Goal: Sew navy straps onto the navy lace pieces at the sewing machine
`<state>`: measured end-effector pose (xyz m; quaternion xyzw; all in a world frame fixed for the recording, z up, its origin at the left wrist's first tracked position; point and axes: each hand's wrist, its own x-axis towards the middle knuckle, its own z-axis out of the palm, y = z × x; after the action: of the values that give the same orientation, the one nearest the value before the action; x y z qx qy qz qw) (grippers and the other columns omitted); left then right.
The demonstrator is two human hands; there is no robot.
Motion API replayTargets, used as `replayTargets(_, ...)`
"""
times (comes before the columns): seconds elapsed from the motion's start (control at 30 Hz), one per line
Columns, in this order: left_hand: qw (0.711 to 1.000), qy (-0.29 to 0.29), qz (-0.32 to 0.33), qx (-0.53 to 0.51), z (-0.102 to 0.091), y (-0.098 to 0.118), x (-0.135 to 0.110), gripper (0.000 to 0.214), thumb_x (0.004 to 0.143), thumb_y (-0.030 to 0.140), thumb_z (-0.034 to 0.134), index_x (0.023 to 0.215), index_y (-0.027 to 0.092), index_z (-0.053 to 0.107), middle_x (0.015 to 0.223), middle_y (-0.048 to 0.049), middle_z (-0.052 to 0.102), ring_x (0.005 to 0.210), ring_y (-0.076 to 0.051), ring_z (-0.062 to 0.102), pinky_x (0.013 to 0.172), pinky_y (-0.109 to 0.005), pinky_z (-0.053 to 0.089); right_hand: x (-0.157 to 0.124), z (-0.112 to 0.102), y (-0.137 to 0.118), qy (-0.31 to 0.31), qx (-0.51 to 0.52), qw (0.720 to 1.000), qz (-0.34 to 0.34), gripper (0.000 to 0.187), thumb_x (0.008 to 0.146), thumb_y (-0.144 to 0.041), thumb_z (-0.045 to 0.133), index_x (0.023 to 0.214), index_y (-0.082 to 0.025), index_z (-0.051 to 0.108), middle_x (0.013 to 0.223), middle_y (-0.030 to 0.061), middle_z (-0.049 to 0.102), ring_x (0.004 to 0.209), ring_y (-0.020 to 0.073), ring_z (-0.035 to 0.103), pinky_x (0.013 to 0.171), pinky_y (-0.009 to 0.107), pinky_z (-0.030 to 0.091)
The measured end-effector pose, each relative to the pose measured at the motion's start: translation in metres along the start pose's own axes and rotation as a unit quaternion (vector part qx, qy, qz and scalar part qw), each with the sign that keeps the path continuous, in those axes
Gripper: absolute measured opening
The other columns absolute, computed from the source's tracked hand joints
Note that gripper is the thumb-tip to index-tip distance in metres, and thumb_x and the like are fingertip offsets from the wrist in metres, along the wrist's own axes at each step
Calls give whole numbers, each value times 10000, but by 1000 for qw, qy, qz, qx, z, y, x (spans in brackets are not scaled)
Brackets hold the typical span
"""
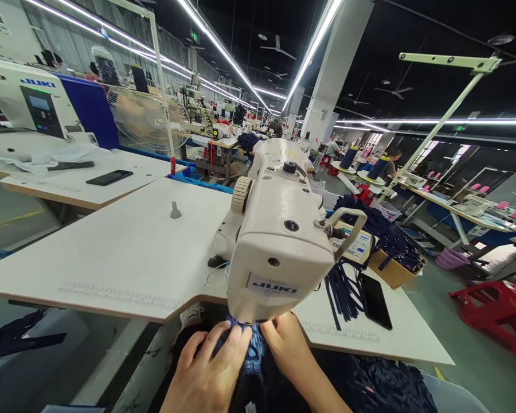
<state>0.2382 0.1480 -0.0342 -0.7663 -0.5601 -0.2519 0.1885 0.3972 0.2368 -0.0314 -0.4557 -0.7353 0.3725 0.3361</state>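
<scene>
A white JUKI sewing machine (284,246) fills the middle of the view, its head end towards me. Below the head, a piece of dark blue fabric (253,358) is lit by the machine's lamp. My left hand (212,364) lies over the fabric's left side, its bent fingers pressed together on it. On the other side my right hand (290,347) pinches the fabric, fingertips partly hidden beneath the machine head. The needle and presser foot are out of sight behind the head.
Navy strips (346,292) and a black phone (376,301) lie right of the machine on the white table (124,246). Beyond is a cardboard box (395,269) heaped with navy pieces. Navy fabric (382,384) fills a bin at lower right. A red stool (496,312) stands farther right.
</scene>
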Motion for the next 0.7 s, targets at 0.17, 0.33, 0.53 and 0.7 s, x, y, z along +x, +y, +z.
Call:
replayTargets(0.17, 1000, -2, 29, 1, -8, 0, 7, 429, 822, 160, 445, 1216, 257, 585, 1189, 53, 664, 1096, -200, 532, 931, -380, 303, -1, -3, -3, 0, 10, 1000, -1, 90, 849, -142, 415, 877, -186, 489, 698, -26, 589, 629, 135, 498, 583, 235, 338)
replayTargets(0.33, 991, -7, 110, 73, -18, 1, 16, 440, 800, 301, 516, 1224, 211, 592, 1195, 12, 661, 1072, -222, 538, 924, -380, 307, -1, -2, 5, 11, 30, 999, 0, 69, 863, -160, 420, 836, -195, 473, 677, -42, 557, 627, 129, 508, 588, 233, 339)
replayTargets(0.53, 985, 35, 141, 89, -13, -3, 16, 393, 808, 335, 549, 1165, 190, 628, 1137, -7, 681, 1040, -228, 547, 894, -364, 332, -3, -1, 10, 20, 58, 998, -3, 44, 874, -185, 429, 846, -201, 458, 642, -71, 451, 600, 114, 456, 575, 226, 324)
replayTargets(0.7, 988, 46, 140, 54, -2, -6, 6, 480, 792, 90, 374, 1216, 179, 581, 1193, -9, 652, 1100, -157, 516, 977, -278, 296, -12, -1, 5, 12, 73, 997, -2, 35, 886, -201, 435, 855, -206, 451, 642, -77, 412, 588, 109, 429, 594, 226, 338)
